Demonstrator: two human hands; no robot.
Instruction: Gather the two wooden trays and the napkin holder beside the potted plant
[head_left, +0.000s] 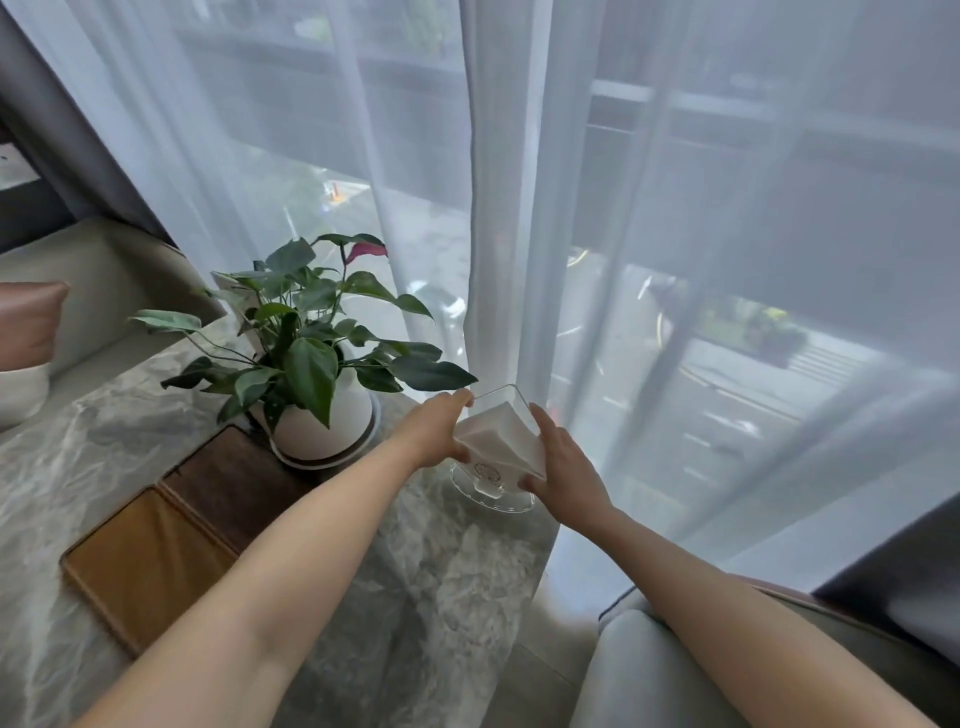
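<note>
A clear napkin holder (500, 441) with white napkins stands on its round base near the marble table's right edge, just right of the potted plant (311, 364). My left hand (439, 431) grips its left side and my right hand (563, 465) grips its right side. Two wooden trays lie side by side left of the plant: a dark one (234, 475) touching the pot's saucer and a lighter one (150, 561) nearer me. My left forearm crosses over the trays' right corner.
The marble table (415, 597) ends just right of the holder. Sheer curtains (519, 208) hang right behind it. A grey armchair (649, 675) sits at lower right. A bench with cushions (26, 338) runs along the left.
</note>
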